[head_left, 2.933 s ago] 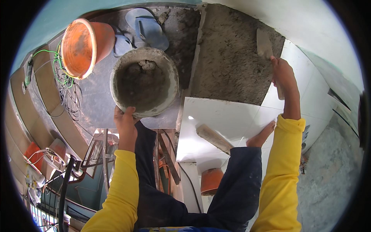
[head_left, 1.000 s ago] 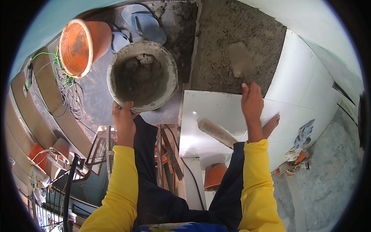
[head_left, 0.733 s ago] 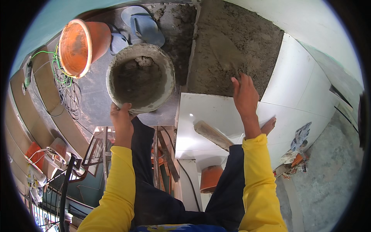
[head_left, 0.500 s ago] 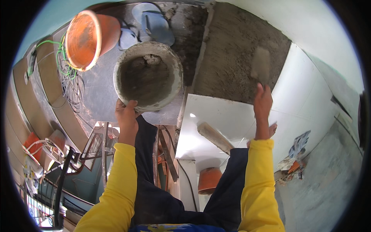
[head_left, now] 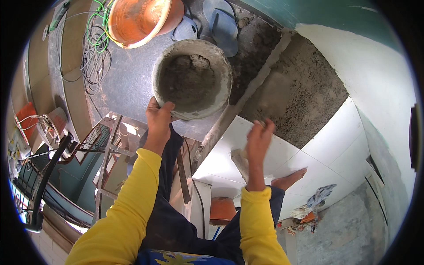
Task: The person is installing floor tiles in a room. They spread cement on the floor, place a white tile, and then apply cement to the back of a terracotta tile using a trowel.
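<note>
My left hand (head_left: pixel 159 119) is closed on the near rim of a round, mortar-crusted bucket (head_left: pixel 226 77). Wet grey mortar (head_left: pixel 187 81) lies inside it. My right hand (head_left: pixel 259 139) is wrapped round the handle of a trowel (head_left: pixel 273 95). Motion smears the trowel's blade, which is over the left part of a rough mortar bed (head_left: pixel 316 88). Whether the blade touches the mortar I cannot tell. White tiles (head_left: pixel 287 161) border the bed on its near and right sides. Partly behind my right hand, a wooden block (head_left: pixel 240 161) lies on the tiles.
An orange bucket (head_left: pixel 141 22) lies tipped at the far left, near blue sandals (head_left: pixel 223 26) and tangled cables (head_left: pixel 95 70). Stairs (head_left: pixel 73 84) and a black railing (head_left: pixel 46 185) drop away on the left. A metal ladder (head_left: pixel 107 163) stands below the ledge. Another orange bucket (head_left: pixel 222 210) sits between my legs.
My right hand and the trowel have swept left across the mortar bed. My left hand keeps hold of the mortar bucket's rim. The whole view has turned and shifted.
</note>
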Tool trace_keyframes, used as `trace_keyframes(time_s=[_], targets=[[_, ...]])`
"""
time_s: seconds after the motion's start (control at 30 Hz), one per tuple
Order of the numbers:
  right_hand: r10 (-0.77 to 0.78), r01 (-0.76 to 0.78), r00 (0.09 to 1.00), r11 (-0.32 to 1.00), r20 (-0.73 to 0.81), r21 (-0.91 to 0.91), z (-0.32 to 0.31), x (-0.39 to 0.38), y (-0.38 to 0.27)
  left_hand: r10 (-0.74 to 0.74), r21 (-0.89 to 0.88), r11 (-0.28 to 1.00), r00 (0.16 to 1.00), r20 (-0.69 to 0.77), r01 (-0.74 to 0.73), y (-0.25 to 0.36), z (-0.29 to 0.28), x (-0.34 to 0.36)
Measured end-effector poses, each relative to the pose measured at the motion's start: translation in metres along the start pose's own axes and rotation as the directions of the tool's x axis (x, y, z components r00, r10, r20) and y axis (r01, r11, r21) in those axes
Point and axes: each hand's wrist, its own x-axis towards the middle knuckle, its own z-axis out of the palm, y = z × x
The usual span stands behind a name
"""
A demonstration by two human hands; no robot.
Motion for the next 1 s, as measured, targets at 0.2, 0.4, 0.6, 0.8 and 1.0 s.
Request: trace_keyframes(time_s=[0.2, 0.4, 0.6, 0.8, 1.0], targets=[[-0.156, 0.161, 0.984, 0.985, -0.085, 0.055, 0.107, 0.072, -0.062, 0.011, -0.037, 0.999, 0.998, -0.057, -0.013, 0.009, -0.021, 0.011], [-0.074, 0.082, 0.987, 0.995, -0.142, 0.056, 0.126, 0.085, -0.018, 0.034, -0.120, 0.992, 0.998, -0.050, -0.040, 0.021, -0.037, 0.023], [0.108, -0.115, 0.993, 0.953, 0.041, 0.280, 0.104, -0.036, -0.061, 0.023, -0.083, 0.996, 0.990, -0.140, -0.035, 0.023, -0.050, 0.027], [-0.167, 0.115, 0.887, 0.983, 0.430, 0.143, 0.091, -0.086, -0.094, 0.026, -0.098, 0.995, 0.999, -0.035, -0.029, 0.026, -0.055, 0.035], [-0.485, 0.507, 0.779, 0.860, 0.398, 0.056, 0.035, -0.087, -0.104, 0.034, -0.034, 0.999, 0.999, -0.040, -0.035, 0.009, -0.115, 0.031]])
